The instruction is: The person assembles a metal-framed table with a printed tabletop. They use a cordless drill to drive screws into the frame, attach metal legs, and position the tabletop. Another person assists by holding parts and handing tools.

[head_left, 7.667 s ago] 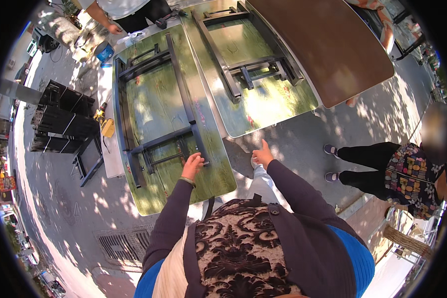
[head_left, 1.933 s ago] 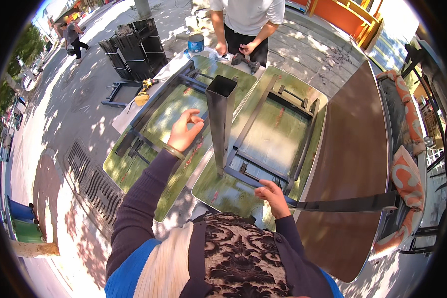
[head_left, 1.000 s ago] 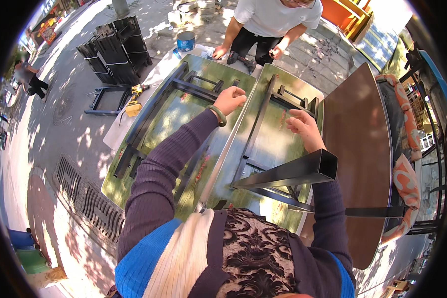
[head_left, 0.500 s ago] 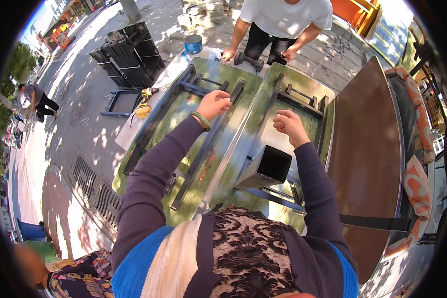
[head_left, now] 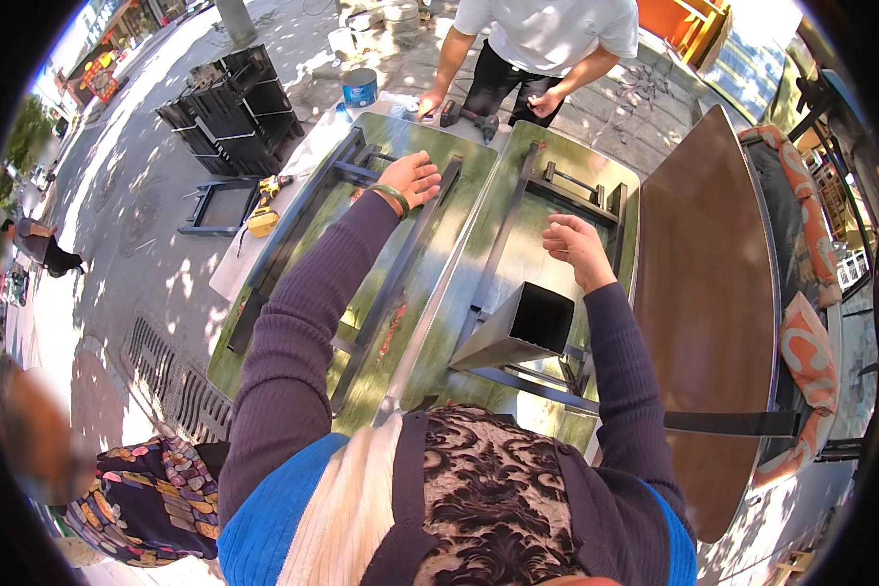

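Two green tabletops point(head_left: 418, 305). Left hand point(head_left: 415, 180), fingers extended, over left black table frame point(head_left: 394, 293); right hand point(head_left: 578, 244), fingers bent but unclosed, over right table frame point(head_left: 506, 221).

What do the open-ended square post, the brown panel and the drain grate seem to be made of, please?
The square post looks like black-painted metal: hollow, thin-walled, crisp-edged. The brown panel could be wooden board or laminate; its smooth, faintly glossy face leaves that open. The drain grate is probably metal, judging by its dull grey slotted bars.
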